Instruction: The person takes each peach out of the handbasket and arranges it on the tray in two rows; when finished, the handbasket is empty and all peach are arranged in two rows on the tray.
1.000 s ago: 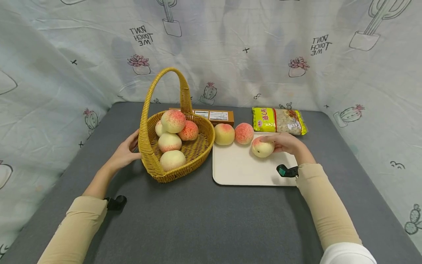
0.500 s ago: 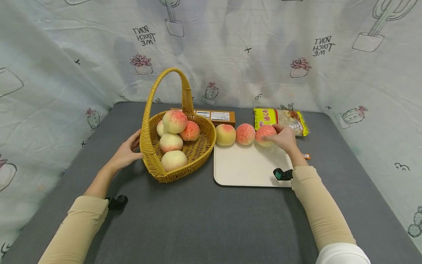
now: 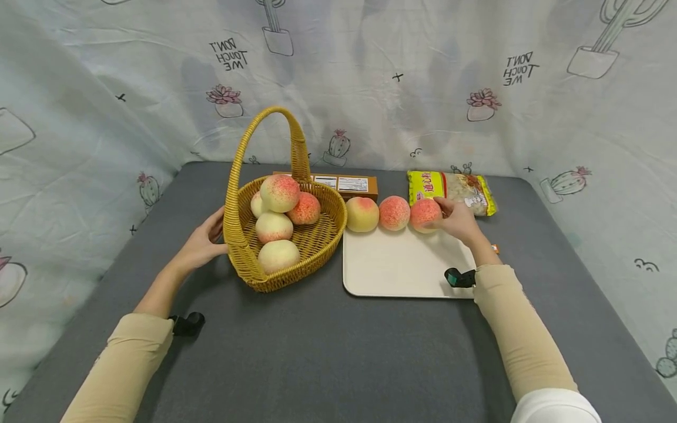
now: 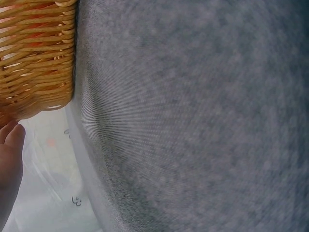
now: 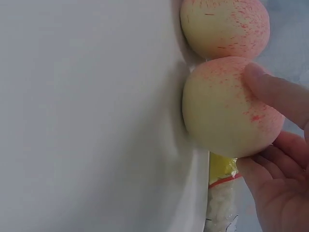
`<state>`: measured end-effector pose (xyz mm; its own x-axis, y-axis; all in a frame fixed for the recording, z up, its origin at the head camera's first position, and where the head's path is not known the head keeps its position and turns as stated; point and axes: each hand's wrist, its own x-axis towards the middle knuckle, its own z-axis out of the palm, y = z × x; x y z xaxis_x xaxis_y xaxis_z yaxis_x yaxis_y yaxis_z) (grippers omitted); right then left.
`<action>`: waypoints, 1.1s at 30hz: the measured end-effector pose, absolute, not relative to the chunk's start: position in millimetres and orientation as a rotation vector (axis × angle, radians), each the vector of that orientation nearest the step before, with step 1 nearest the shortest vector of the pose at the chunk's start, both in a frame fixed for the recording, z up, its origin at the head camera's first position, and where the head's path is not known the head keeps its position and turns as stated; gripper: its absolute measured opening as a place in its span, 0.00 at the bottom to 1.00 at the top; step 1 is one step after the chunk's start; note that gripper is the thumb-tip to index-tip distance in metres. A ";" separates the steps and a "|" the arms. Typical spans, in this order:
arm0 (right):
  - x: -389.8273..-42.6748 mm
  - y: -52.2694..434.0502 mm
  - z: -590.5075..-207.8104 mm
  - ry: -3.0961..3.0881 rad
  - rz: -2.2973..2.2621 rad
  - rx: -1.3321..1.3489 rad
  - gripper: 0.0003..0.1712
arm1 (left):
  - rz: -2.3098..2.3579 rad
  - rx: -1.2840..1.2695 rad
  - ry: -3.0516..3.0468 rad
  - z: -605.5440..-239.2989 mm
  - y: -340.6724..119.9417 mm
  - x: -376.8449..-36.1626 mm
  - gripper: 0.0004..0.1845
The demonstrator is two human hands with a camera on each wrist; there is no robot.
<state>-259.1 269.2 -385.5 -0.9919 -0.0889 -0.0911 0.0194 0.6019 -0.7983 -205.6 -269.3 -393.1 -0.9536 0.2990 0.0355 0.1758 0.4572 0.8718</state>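
Note:
My right hand pinches a pink-and-cream peach at the far edge of the white tray. In the right wrist view my thumb lies over this peach and my fingers are at its underside; a neighbouring peach is right against it. Two more peaches line up to its left in the head view, one pink and one yellowish. My left hand touches the left side of the yellow wicker basket with extended fingers. Several peaches lie inside, one stacked on top.
A brown box lies behind the basket, and a yellow packet of pasta lies behind the tray. The basket's tall handle arches upward. A patterned cloth hangs at the back of the grey table.
My right hand has moved the peach back from the tray's middle into line with the other two, mostly before the half-second frame. My left hand stays at the basket.

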 end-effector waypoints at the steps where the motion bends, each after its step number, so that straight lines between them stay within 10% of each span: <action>1: -259.1 269.0 -385.0 2.681 -1.364 -0.057 0.47 | 1.519 0.423 2.576 -393.0 -269.7 -205.4 0.51; 18: -255.2 241.1 -362.5 2.800 -1.446 0.033 0.46 | 1.520 0.407 2.560 -393.2 -270.7 -206.9 0.52; 33: -266.3 98.6 -327.1 2.706 -1.433 -0.469 0.44 | 1.523 0.420 2.555 -393.0 -268.4 -205.5 0.52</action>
<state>-266.3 98.6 -327.1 -0.9533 -0.2846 0.1014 -0.2438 0.5263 -0.8146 -205.5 -268.4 -393.0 -0.9516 0.3062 0.0241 0.1668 0.4493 0.8777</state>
